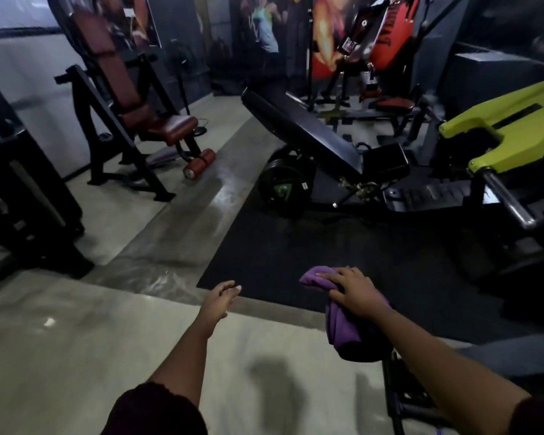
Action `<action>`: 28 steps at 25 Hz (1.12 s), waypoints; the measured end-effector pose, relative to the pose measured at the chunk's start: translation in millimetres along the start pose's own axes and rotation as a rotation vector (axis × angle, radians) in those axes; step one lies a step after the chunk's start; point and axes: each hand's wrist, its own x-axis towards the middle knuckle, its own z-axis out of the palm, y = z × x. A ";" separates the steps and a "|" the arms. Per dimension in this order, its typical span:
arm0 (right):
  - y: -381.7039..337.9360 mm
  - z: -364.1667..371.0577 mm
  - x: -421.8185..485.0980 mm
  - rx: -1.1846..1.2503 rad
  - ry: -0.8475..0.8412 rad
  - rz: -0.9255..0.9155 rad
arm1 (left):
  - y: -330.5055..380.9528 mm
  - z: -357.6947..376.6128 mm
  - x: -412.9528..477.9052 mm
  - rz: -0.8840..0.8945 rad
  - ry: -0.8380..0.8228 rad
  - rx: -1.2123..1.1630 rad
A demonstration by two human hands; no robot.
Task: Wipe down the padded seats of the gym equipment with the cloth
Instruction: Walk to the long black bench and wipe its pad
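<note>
My right hand (pixel 355 291) grips a purple cloth (pixel 343 328) low in the view; the cloth bunches under my fingers and hangs down below the palm. My left hand (pixel 220 298) floats beside it over the floor, fingers loosely apart, holding nothing. Ahead stands a black incline bench (pixel 305 127) with a small black seat pad (pixel 385 161). At the far left is a maroon padded chair (pixel 120 80) on a black frame, with a maroon seat (pixel 176 127). Both seats are well beyond my hands.
A black rubber mat (pixel 343 255) covers the floor ahead. Black weight plates (pixel 283 186) lean by the bench. A yellow-green machine arm (pixel 515 133) with a steel bar (pixel 509 199) juts in at right. A dark machine (pixel 22 199) stands at left. A black frame (pixel 399 400) is near my right arm.
</note>
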 end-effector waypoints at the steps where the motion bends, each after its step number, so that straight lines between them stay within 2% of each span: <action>1: 5.3 -6.4 32.1 -0.006 0.004 -0.003 | 14.9 1.7 33.5 0.016 0.002 0.004; 7: 39.7 -30.5 235.1 -0.018 0.043 0.016 | 103.4 12.7 242.4 0.077 -0.059 0.044; 13: 84.7 -72.5 422.4 0.026 0.108 0.113 | 218.1 34.5 435.0 0.102 -0.167 0.141; 18: 145.4 -95.1 540.4 -0.004 0.155 0.151 | 293.6 71.2 556.7 0.132 -0.241 0.161; 23: 222.7 -128.9 702.7 0.027 0.208 0.059 | 374.3 117.4 690.6 0.199 -0.133 -0.005; 28: 277.5 -166.1 854.4 0.017 0.203 -0.052 | 412.9 153.8 785.5 0.165 -0.006 -0.238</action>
